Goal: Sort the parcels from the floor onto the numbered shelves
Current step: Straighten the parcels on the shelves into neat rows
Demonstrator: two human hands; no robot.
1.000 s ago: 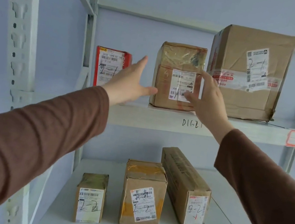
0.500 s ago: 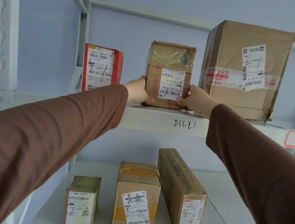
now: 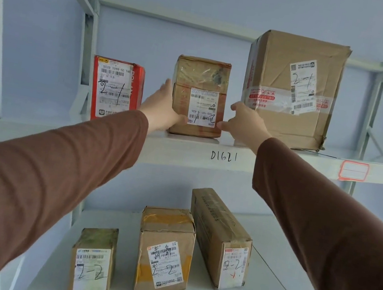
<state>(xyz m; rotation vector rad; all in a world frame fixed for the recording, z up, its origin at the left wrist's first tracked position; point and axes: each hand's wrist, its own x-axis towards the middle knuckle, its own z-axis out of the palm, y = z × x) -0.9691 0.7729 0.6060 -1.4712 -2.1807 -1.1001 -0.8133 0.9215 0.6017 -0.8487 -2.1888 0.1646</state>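
Steadying the middle parcel (image 3: 198, 98), we press our flat left hand (image 3: 163, 108) against it; right hand (image 3: 244, 124), loosely spread beside it, could tip it.

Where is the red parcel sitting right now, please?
In the head view, the red parcel stands upright at the left end of the upper shelf, left of the small taped brown box.

Brown sleeves (image 3: 52, 184), a red parcel (image 3: 136, 85) with a white label, tan cardboard boxes (image 3: 293, 91) wearing white barcode labels, pale grey shelves (image 3: 184, 153), red-outlined tags (image 3: 353, 170), blue wall.
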